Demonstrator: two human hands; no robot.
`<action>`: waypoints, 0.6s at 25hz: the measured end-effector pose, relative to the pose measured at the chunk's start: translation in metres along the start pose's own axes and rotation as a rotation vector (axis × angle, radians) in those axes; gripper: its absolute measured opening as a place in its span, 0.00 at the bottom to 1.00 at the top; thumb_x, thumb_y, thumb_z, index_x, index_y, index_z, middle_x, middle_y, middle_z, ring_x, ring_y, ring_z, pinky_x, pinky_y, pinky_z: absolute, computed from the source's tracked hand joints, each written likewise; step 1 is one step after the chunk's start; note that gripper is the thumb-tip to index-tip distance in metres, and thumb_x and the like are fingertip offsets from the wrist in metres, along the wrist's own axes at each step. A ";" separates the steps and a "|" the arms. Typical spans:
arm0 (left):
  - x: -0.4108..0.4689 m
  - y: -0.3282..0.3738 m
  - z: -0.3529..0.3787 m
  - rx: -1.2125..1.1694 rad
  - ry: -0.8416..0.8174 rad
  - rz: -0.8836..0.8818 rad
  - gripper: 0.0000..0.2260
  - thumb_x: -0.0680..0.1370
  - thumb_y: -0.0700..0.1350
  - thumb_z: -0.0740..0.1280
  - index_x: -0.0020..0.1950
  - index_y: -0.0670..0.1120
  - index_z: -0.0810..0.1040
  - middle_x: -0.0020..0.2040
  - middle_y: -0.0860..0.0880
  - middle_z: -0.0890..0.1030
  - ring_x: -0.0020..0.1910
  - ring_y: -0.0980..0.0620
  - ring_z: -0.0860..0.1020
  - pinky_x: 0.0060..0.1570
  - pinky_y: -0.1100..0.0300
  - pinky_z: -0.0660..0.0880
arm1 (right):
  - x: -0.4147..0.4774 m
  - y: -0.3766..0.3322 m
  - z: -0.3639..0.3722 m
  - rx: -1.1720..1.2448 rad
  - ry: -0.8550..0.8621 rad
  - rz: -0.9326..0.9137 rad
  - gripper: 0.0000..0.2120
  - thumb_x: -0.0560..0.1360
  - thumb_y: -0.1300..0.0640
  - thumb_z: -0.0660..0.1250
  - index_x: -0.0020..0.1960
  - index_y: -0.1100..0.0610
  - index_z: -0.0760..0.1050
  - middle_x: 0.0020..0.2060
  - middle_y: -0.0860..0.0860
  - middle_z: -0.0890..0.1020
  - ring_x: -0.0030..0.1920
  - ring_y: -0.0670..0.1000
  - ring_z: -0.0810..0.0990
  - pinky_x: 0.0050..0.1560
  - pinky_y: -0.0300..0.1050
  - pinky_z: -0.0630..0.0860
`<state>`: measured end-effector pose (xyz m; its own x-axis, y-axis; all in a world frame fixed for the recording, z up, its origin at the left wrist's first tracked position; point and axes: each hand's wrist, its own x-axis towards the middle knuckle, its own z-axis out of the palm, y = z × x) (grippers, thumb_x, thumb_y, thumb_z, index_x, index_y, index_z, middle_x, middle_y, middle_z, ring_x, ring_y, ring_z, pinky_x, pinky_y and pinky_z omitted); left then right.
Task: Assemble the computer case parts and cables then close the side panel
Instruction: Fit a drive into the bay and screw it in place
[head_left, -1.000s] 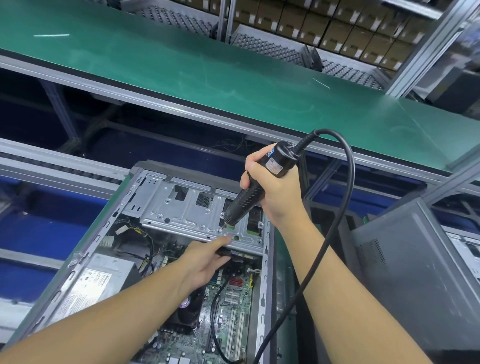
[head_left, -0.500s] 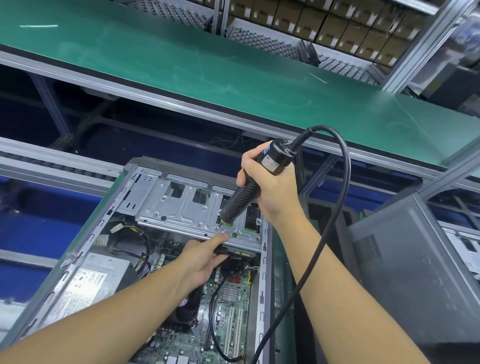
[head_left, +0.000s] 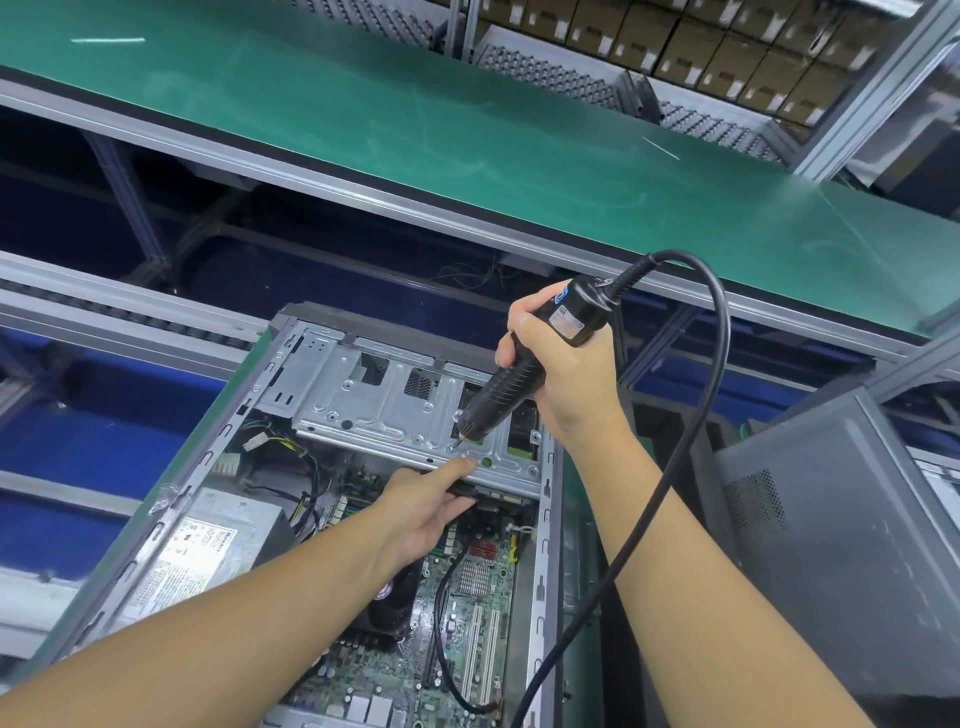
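Near edge: 2 bare forearms reaching in from below.

1 computer case (head_left: 544, 545) on the lower bench, lying on its side, open face up, long axis near-to-far, far end leaning slightly right.

Inside, near to far:
- motherboard (head_left: 467, 670) flat on the case floor, w/ 1 black cable (head_left: 440, 613) looped over it
- 1 dark fan (head_left: 389, 597), partly hidden under the left wrist
- 1 gray PSU (head_left: 208, 545) in the left compartment, label up
- 1 drive cage (head_left: 384, 410), bare metal, spanning the far end; loose wires just left of and below it

left grip (head_left: 426, 512): thumb along the top of the cage's near lip, fingers under it against a dark part, pinching the lip.

right grip (head_left: 566, 384): curled tight round 1 electric screwdriver (head_left: 501, 392). Long axis tilted, bit end down-left, cord end up-right. Bit touching the cage top just beyond the left thumb. Cord (head_left: 693, 467) arcing up and right from the top, then dropping along the right forearm.

Right of the case, near but apart: 1 closed gray case (head_left: 831, 545), vent grid facing the camera.

Beyond: long green bench (head_left: 467, 156) running left-right. Farther: perforated metal racks and rows of cardboard boxes (head_left: 727, 47), too many and too blurred for a count.
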<state>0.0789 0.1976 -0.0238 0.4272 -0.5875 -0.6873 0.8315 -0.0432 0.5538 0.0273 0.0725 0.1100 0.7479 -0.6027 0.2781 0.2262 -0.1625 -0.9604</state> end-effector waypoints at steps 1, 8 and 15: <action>0.000 0.000 0.000 0.004 0.003 -0.001 0.16 0.74 0.36 0.74 0.58 0.32 0.75 0.52 0.38 0.83 0.48 0.46 0.83 0.50 0.56 0.80 | 0.000 0.000 0.000 0.004 0.004 0.002 0.09 0.75 0.60 0.69 0.41 0.47 0.78 0.34 0.48 0.80 0.34 0.55 0.79 0.47 0.58 0.78; 0.000 0.001 0.001 0.002 0.005 -0.005 0.14 0.73 0.34 0.74 0.55 0.32 0.75 0.39 0.42 0.86 0.34 0.52 0.85 0.35 0.61 0.81 | 0.002 -0.004 0.007 -0.090 -0.052 -0.052 0.04 0.74 0.63 0.67 0.41 0.56 0.77 0.32 0.52 0.80 0.35 0.62 0.77 0.46 0.56 0.78; -0.001 0.002 0.002 0.000 0.020 0.002 0.17 0.73 0.35 0.74 0.59 0.32 0.75 0.54 0.38 0.82 0.48 0.47 0.81 0.42 0.58 0.80 | 0.005 -0.010 0.025 -0.193 -0.180 -0.049 0.03 0.74 0.69 0.66 0.47 0.67 0.73 0.36 0.52 0.79 0.34 0.54 0.79 0.43 0.48 0.79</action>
<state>0.0791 0.1967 -0.0209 0.4359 -0.5714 -0.6953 0.8308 -0.0417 0.5551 0.0443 0.0904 0.1218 0.8418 -0.4446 0.3061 0.1547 -0.3447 -0.9259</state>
